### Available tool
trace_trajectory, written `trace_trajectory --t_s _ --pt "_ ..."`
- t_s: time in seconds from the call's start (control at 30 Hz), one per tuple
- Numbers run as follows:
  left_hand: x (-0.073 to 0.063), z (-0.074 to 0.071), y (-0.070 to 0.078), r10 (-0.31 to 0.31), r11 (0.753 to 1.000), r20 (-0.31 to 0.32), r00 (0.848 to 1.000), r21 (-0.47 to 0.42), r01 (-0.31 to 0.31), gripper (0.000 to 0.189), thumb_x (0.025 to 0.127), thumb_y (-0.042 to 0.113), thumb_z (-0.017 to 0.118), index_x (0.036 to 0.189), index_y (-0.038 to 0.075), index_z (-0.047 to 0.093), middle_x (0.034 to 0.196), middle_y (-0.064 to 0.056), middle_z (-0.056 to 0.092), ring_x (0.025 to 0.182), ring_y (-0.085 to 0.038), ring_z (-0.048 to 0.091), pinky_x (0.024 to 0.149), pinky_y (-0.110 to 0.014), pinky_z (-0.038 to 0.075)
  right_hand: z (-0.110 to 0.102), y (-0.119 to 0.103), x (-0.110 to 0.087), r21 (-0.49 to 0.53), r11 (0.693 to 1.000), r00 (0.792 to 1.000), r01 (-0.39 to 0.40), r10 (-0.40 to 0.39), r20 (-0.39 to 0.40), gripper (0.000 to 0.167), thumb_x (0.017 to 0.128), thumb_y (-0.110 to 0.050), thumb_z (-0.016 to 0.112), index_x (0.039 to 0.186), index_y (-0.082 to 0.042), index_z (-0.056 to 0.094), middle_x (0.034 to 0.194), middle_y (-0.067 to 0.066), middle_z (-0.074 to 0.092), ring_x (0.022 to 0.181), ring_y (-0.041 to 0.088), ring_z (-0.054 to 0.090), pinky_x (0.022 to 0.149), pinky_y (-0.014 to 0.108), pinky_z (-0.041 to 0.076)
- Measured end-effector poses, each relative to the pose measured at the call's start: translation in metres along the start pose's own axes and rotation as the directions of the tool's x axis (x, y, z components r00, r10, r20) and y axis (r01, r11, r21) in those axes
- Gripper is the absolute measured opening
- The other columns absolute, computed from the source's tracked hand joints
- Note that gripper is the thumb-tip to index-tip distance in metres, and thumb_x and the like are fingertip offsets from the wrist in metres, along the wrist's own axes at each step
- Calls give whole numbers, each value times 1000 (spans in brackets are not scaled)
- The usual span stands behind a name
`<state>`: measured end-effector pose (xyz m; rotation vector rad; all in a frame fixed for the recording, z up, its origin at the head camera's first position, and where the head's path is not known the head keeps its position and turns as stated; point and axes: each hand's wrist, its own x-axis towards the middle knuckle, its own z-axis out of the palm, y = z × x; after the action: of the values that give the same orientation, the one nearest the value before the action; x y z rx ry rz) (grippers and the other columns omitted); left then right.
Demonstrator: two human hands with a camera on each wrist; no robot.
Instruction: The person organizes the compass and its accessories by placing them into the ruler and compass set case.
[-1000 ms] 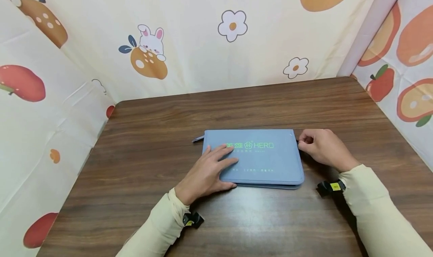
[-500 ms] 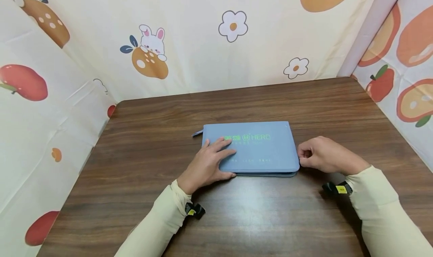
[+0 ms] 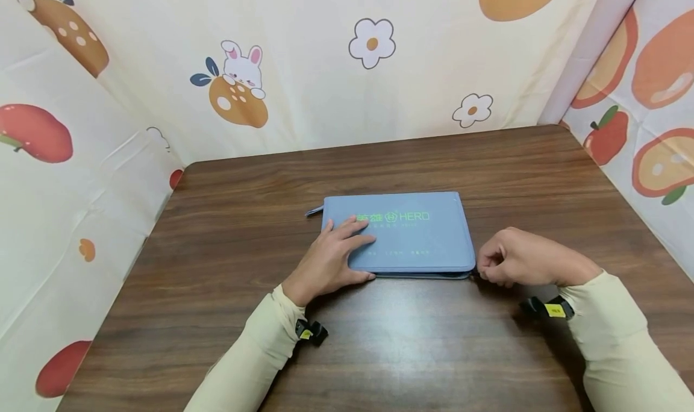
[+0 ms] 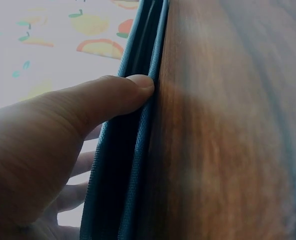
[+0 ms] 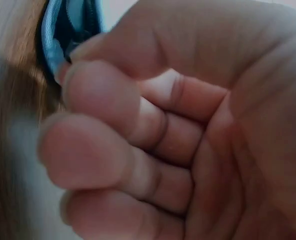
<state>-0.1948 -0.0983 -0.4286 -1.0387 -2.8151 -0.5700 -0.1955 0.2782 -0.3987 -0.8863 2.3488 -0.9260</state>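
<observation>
A flat blue zippered case (image 3: 417, 231) with green lettering lies on the wooden table. My left hand (image 3: 338, 252) rests spread on its left part, fingers across the cover. In the left wrist view the thumb (image 4: 137, 85) touches the near side, where the zipper edges stand apart and the gap is dark. At the near right corner my right hand (image 3: 515, 258) has its fingers curled and pinches the zipper pull, mostly hidden by the fingertips. The right wrist view shows thumb and forefinger (image 5: 100, 95) together right at the zipper track (image 5: 87, 20).
A small fabric tab (image 3: 315, 210) sticks out from the case's far left corner. Behind the table (image 3: 412, 352) hangs a patterned cloth (image 3: 314, 68), with more cloth along the left and right sides. A black wrist camera (image 3: 311, 332) is strapped to each forearm.
My right hand has moved along the case's right side toward me, to the near corner. The case has shifted slightly away from me. My left hand stays spread on it.
</observation>
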Motion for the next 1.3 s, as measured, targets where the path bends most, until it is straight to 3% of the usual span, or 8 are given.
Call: trace_trajectory --t_s 0.27,0.43,0.63,0.77,0.93,1.1,1.2,1.3 --pt "1 1 1 -7 1000 0 1000 -2 7 68 77 48 85 134 18 65 151 -5 48 146 -24 34 114 -61 22 9 -18 4 -34 997 997 74 -74 -1 41 81 6 62 58 -25 48 54 -24 42 48 -2 44 46 21 37" --pt "-1 1 -1 -5 1000 -1 1000 -7 5 68 77 46 86 135 17 65 152 -6 47 146 -25 33 115 -62 20 20 -33 13 -154 984 995 86 -93 -40 39 77 3 63 57 -28 49 52 -25 40 48 -4 40 47 20 36" --pt "-2 1 -1 11 1000 -4 1000 -28 -11 69 78 45 85 136 15 63 152 -8 46 146 -27 32 114 -64 19 26 -44 17 -338 941 994 -2 -34 -101 34 79 -5 65 60 -29 52 56 -19 39 52 -1 35 50 22 33" --pt "-2 1 -1 13 1000 6 1000 -23 -13 69 79 46 85 137 16 62 153 -8 45 147 -28 31 114 -64 18 21 -46 15 -336 940 990 -64 18 -138 31 83 -6 65 66 -29 54 59 -16 40 54 0 37 52 23 34" --pt "-1 -1 0 15 1000 34 999 -3 -15 70 81 47 83 139 16 60 154 -8 43 147 -28 29 114 -64 18 12 -40 10 -306 947 967 -99 19 -255 22 84 -8 71 79 -27 61 64 -16 47 58 1 44 55 25 39" --pt "-1 -3 2 13 1000 53 999 21 -14 70 82 46 82 140 16 59 155 -9 42 148 -29 28 114 -64 18 10 -39 8 -341 933 967 -114 26 -252 23 82 -13 79 92 -24 62 71 -14 48 61 3 45 56 28 39" --pt "-1 -4 4 17 999 59 998 38 -20 70 82 46 82 140 16 58 155 -10 41 148 -30 28 113 -65 19 16 -41 12 -376 923 971 -82 -12 -240 25 82 -15 81 96 -26 63 78 -14 50 63 3 45 56 29 40" --pt "-1 -4 5 28 998 63 998 47 -31 68 83 45 81 140 16 58 155 -11 41 148 -31 28 113 -66 20 26 -43 18 -435 900 963 4 -121 -241 26 81 -13 81 96 -29 66 86 -14 54 65 2 46 56 29 42"
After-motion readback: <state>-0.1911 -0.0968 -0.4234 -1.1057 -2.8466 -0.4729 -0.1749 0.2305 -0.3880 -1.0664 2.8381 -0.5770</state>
